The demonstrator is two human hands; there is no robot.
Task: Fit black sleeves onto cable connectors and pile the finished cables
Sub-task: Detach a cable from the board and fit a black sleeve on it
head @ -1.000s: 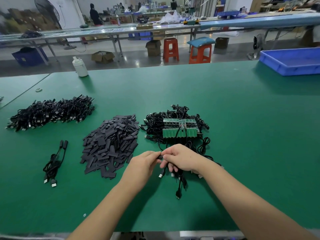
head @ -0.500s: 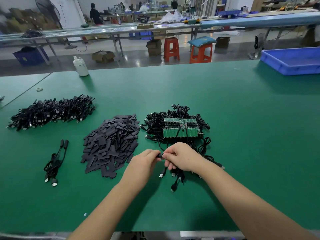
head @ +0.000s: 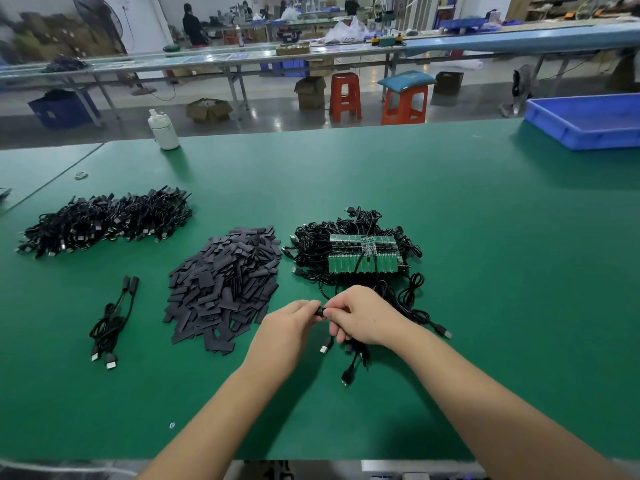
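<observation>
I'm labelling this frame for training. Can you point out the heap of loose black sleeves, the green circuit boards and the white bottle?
heap of loose black sleeves (head: 225,285): head view, middle of the heap.
green circuit boards (head: 363,254): head view, centre of the boards.
white bottle (head: 163,130): head view, the body.

The bench (head: 450,237) wears a matt green mat, smooth and even. The sleeves (head: 225,285) look dull charcoal and flat, the cables (head: 104,223) faintly glossy black with bright metal plugs. The tray (head: 585,123) is smooth blue plastic

Sleeve pile (head: 223,285) lies between the finished cables (head: 104,223) at left and unfinished cables (head: 360,251) at right.
</observation>
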